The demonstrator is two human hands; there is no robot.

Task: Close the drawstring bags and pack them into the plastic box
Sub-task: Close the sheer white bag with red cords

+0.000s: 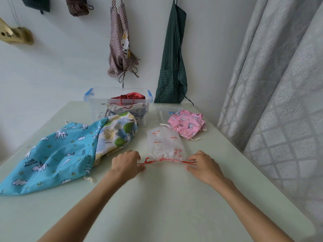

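Note:
A translucent white bag with red flamingo prints [163,142] lies flat on the table, its gathered mouth toward me. My left hand [126,162] grips the red drawstring [146,162] on the left side. My right hand [203,165] holds the red cord ends on the right. The clear plastic box [97,103] with blue clips stands at the back and holds a red bag [128,98] on top of other bags. A blue unicorn bag [50,158] and a leaf-print bag [117,135] lie to the left. A pink bag [187,124] lies to the right.
The clear box lid [162,112] lies flat beside the box, partly under the pink bag. Two aprons hang on the wall behind the table. A grey curtain [272,84] runs along the table's right edge.

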